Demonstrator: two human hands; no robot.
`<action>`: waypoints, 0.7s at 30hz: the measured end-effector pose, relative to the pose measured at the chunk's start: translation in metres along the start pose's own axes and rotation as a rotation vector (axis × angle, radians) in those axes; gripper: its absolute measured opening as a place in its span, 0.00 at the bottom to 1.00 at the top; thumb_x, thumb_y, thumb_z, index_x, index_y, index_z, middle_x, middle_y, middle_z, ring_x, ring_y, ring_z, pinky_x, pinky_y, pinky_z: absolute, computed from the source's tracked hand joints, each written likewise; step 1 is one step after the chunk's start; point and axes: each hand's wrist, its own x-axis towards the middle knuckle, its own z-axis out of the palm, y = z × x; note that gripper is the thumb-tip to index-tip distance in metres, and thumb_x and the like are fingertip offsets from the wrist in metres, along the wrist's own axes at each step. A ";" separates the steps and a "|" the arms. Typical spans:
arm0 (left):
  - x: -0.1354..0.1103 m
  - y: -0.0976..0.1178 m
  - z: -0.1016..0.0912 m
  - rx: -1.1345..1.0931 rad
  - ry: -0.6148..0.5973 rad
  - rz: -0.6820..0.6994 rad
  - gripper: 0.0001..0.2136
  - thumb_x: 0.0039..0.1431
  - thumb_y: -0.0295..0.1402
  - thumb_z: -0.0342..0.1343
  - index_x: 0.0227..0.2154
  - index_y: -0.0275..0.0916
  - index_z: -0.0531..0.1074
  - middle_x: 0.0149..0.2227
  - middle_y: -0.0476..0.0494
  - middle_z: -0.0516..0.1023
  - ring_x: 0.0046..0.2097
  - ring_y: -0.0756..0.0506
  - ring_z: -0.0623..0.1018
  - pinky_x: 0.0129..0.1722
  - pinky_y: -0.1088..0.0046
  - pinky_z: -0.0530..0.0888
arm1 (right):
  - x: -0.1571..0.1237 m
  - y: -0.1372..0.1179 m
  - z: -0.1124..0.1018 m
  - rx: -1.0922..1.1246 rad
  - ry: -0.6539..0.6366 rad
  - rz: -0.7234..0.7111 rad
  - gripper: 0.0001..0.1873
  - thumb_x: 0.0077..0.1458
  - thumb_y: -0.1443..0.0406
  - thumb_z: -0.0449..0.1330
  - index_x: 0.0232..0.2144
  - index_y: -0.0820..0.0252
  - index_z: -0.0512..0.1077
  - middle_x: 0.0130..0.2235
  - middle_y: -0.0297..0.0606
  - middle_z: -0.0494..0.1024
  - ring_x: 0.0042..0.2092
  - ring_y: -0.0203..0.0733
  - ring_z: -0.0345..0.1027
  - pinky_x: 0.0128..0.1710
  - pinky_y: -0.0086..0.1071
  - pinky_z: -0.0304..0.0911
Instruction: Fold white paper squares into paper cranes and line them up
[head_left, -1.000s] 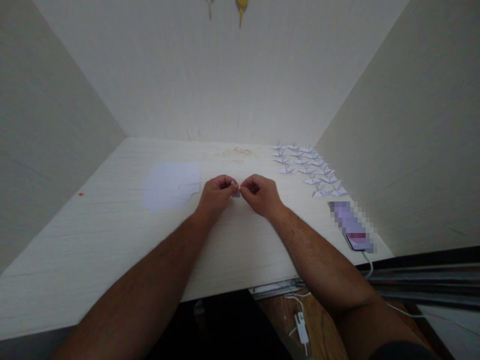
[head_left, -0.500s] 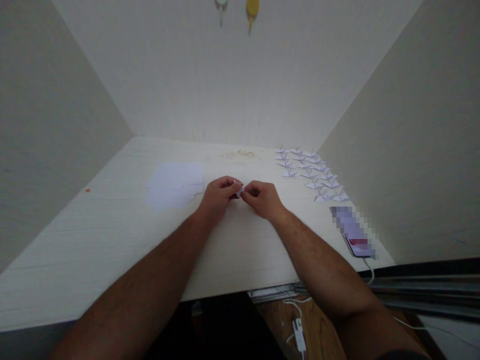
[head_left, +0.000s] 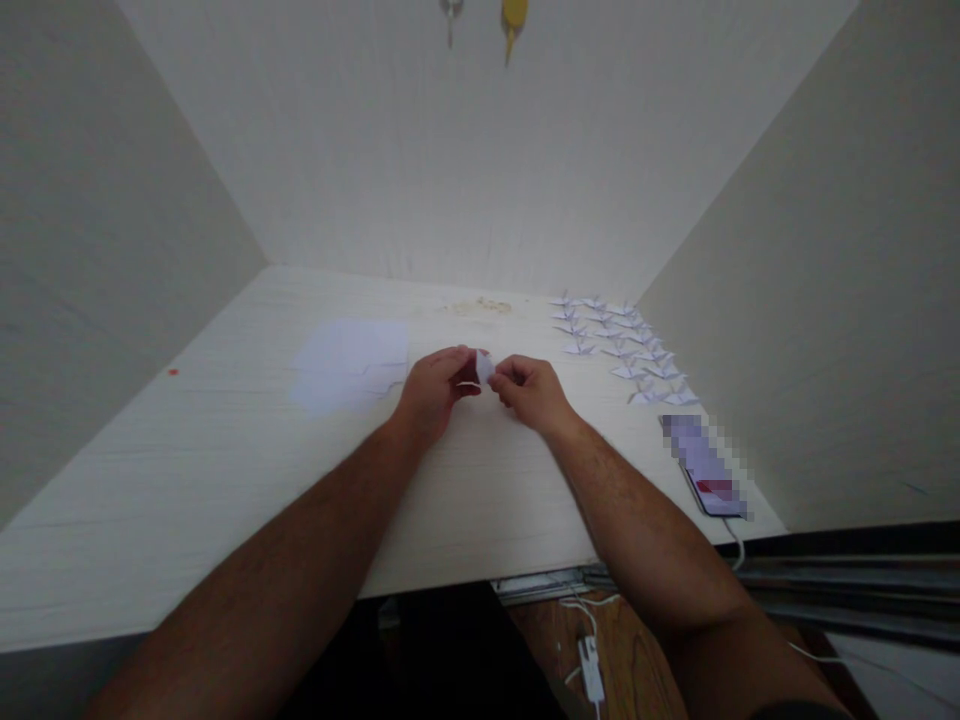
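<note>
A small folded piece of white paper (head_left: pixel 484 367) is held up between my two hands, a little above the middle of the table. My left hand (head_left: pixel 439 385) grips its left side, thumb and fingers curved round it. At its right edge, my right hand (head_left: pixel 529 388) pinches the paper between thumb and forefinger. Left of my hands lie flat white paper sheets (head_left: pixel 352 360). Several folded white paper cranes (head_left: pixel 619 340) stand in rows on the table's right side.
A phone (head_left: pixel 703 465) with a white cable lies near the table's right edge. Walls rise behind and on both sides of the white table (head_left: pixel 225 480). A yellow hook (head_left: pixel 514 15) hangs on the back wall. A white power strip (head_left: pixel 591 668) is on the floor below.
The folded paper shows more of its face between my hands now. My left fingers have opened wider around it, and my right hand has shifted slightly right. The camera view has moved a little.
</note>
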 end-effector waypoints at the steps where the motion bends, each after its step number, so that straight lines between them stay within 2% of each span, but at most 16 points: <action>1: 0.000 0.001 -0.001 -0.005 0.004 -0.007 0.13 0.46 0.41 0.64 0.30 0.35 0.78 0.31 0.43 0.78 0.32 0.48 0.75 0.30 0.71 0.71 | 0.001 0.001 -0.001 0.022 -0.004 0.005 0.10 0.49 0.58 0.61 0.25 0.59 0.70 0.19 0.28 0.69 0.22 0.31 0.60 0.22 0.26 0.55; 5: 0.002 0.000 -0.003 0.031 0.033 0.036 0.10 0.41 0.35 0.68 0.27 0.36 0.76 0.25 0.48 0.75 0.29 0.50 0.74 0.29 0.73 0.69 | 0.001 0.001 -0.004 0.084 -0.015 0.006 0.10 0.49 0.58 0.61 0.26 0.59 0.70 0.20 0.28 0.69 0.21 0.31 0.61 0.22 0.26 0.57; 9: 0.004 -0.005 -0.004 0.099 0.001 0.100 0.09 0.43 0.34 0.68 0.26 0.37 0.74 0.22 0.49 0.74 0.25 0.51 0.72 0.27 0.73 0.68 | 0.002 0.001 -0.002 0.099 -0.005 -0.004 0.10 0.48 0.59 0.62 0.26 0.59 0.70 0.21 0.28 0.70 0.21 0.31 0.62 0.21 0.26 0.58; 15: 0.005 -0.009 -0.004 0.156 -0.038 0.142 0.10 0.46 0.36 0.67 0.26 0.37 0.73 0.22 0.49 0.74 0.24 0.52 0.71 0.27 0.73 0.69 | 0.002 0.004 0.001 0.104 0.110 -0.010 0.11 0.47 0.59 0.65 0.29 0.57 0.68 0.22 0.27 0.72 0.21 0.31 0.64 0.22 0.26 0.60; 21: 0.003 -0.008 -0.003 0.254 -0.055 0.192 0.08 0.48 0.35 0.65 0.26 0.37 0.74 0.23 0.48 0.75 0.25 0.51 0.72 0.27 0.72 0.70 | -0.001 0.003 0.002 0.111 0.075 -0.034 0.08 0.48 0.60 0.63 0.29 0.59 0.71 0.25 0.33 0.76 0.27 0.35 0.71 0.25 0.28 0.65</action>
